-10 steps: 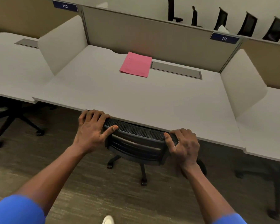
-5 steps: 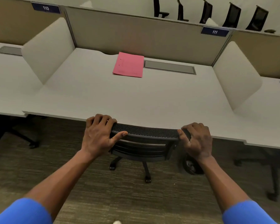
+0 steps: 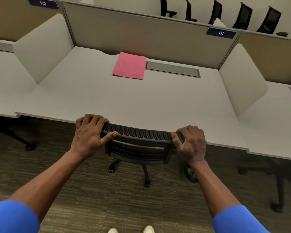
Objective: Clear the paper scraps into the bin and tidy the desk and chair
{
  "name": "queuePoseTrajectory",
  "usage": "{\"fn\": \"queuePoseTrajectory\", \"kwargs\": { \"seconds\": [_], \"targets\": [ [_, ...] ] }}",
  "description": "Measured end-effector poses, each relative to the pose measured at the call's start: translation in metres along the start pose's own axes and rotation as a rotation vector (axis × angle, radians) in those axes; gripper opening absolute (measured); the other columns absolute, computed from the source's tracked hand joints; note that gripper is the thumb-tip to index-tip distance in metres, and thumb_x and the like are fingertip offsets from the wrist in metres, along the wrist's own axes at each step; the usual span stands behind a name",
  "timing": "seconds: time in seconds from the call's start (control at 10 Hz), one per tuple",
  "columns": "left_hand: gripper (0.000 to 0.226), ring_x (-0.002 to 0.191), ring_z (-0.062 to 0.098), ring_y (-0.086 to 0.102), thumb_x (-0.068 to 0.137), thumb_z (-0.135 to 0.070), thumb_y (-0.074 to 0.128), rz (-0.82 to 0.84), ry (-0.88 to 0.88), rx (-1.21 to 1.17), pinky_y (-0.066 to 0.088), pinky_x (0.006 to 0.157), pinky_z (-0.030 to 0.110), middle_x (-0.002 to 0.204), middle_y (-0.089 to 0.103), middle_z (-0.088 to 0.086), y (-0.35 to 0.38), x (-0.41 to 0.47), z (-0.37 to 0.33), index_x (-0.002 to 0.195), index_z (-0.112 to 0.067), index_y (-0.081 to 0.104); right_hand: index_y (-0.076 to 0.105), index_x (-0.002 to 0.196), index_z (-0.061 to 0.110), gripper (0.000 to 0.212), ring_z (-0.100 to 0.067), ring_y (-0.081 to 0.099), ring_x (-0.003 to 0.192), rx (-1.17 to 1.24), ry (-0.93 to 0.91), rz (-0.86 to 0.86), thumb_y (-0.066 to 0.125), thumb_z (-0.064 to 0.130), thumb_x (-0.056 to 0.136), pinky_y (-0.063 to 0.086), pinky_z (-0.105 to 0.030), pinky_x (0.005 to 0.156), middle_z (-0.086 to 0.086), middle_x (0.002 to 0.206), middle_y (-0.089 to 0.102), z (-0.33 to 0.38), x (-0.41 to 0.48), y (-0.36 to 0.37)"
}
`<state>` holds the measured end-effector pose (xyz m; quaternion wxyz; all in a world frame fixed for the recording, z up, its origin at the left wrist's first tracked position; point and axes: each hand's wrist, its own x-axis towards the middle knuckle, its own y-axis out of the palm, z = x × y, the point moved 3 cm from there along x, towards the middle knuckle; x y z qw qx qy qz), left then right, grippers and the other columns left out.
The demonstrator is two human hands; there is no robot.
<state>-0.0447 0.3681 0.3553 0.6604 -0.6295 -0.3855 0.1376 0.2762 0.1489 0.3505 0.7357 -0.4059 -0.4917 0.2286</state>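
Dark streaked carpet [image 3: 94,197]; beige cubicle partitions [image 3: 141,34]; white side dividers [image 3: 40,51]; black chairs [image 3: 242,15] behind.

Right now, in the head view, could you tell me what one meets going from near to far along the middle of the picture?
Shoes → chair's castor base → chair backrest → bare desk → pink folder → back partition.

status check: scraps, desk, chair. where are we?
Done, by the look of it: no scraps on the desk, only a pink folder lying flat at the back. In hand: left hand and right hand grip the chair backrest at the desk edge. Left: letting go. No bin in view.
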Motion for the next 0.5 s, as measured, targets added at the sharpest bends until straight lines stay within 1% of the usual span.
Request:
{"fn": "queuePoseTrajectory", "kwargs": {
  "seconds": [0.1, 0.3, 0.4, 0.5],
  "targets": [
    [0.07, 0.119, 0.025, 0.053, 0.094, -0.082, 0.033, 0.009, -0.008, -0.007, 0.036, 0.092, 0.046, 0.12, 0.066, -0.004, 0.0, -0.001, -0.001, 0.121, -0.026, 0.065, 0.076, 0.089, 0.015, 0.071, -0.028, 0.063, 0.08, 0.015, -0.003, 0.006, 0.035, 0.07, 0.103, 0.042, -0.039, 0.073, -0.007, 0.085, 0.071, 0.0, 0.0, 0.0],
    [0.075, 0.118, 0.025, 0.052, 0.095, -0.084, 0.026, 0.038, -0.01, 0.014, 0.036, 0.093, 0.046, 0.121, 0.065, -0.004, -0.003, 0.0, -0.004, 0.123, -0.026, 0.064, 0.076, 0.091, 0.014, 0.072, -0.027, 0.063, 0.082, 0.028, 0.021, 0.036, 0.034, 0.071, 0.103, 0.04, -0.037, 0.074, -0.007, 0.087, 0.071, 0.0, -0.001, -0.003],
    [0.079, 0.121, 0.024, 0.052, 0.094, -0.086, 0.02, 0.084, -0.012, 0.012, 0.037, 0.097, 0.046, 0.123, 0.064, -0.004, -0.007, 0.001, -0.005, 0.126, -0.027, 0.063, 0.076, 0.093, 0.015, 0.074, -0.027, 0.063, 0.084, 0.029, 0.013, 0.078, 0.032, 0.074, 0.102, 0.043, -0.038, 0.076, -0.006, 0.089, 0.071, 0.002, 0.0, -0.005],
    [0.087, 0.126, 0.024, 0.05, 0.093, -0.088, 0.012, 0.19, -0.018, 0.015, 0.037, 0.106, 0.046, 0.129, 0.062, -0.002, -0.015, 0.003, -0.008, 0.132, -0.026, 0.059, 0.076, 0.1, 0.019, 0.073, -0.025, 0.064, 0.094, 0.039, 0.04, 0.116, 0.035, 0.079, 0.099, 0.046, -0.041, 0.084, -0.003, 0.098, 0.072, 0.004, 0.0, -0.011]
  ]
}}
